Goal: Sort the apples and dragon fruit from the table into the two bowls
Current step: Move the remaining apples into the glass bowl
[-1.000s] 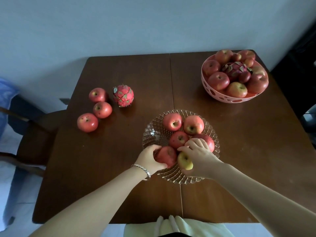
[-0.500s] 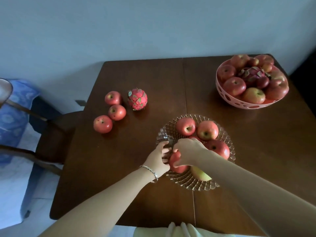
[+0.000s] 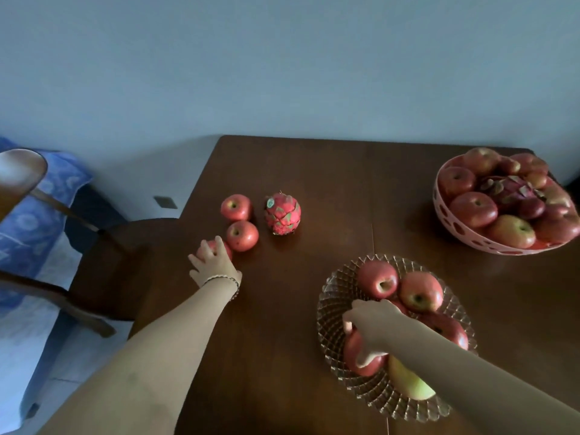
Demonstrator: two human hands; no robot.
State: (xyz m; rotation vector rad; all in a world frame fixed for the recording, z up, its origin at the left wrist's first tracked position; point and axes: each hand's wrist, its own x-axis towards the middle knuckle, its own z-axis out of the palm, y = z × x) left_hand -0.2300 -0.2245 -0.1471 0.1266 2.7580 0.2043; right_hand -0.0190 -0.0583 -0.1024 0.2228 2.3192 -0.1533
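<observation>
Three red apples lie at the table's left. My left hand [image 3: 213,263] curls over the nearest apple [image 3: 216,246]; the other two apples [image 3: 242,235] [image 3: 236,207] sit just behind it. A pink dragon fruit [image 3: 282,213] stands upright to their right. The glass bowl [image 3: 329,312] near me holds several apples. My right hand [image 3: 372,324] reaches into it and grips a red apple [image 3: 354,353] at its near left. A yellow-green apple [image 3: 408,383] lies under my right forearm.
A pink perforated bowl [image 3: 470,238] at the far right holds several apples and a dragon fruit [image 3: 508,191]. A wooden chair [image 3: 103,246] stands off the table's left edge. The brown table [image 3: 329,183] ends at a wall behind.
My left hand left the glass bowl and moved out to the left onto the nearest loose apple. My right hand stayed in the bowl on the red apple. The camera turned left.
</observation>
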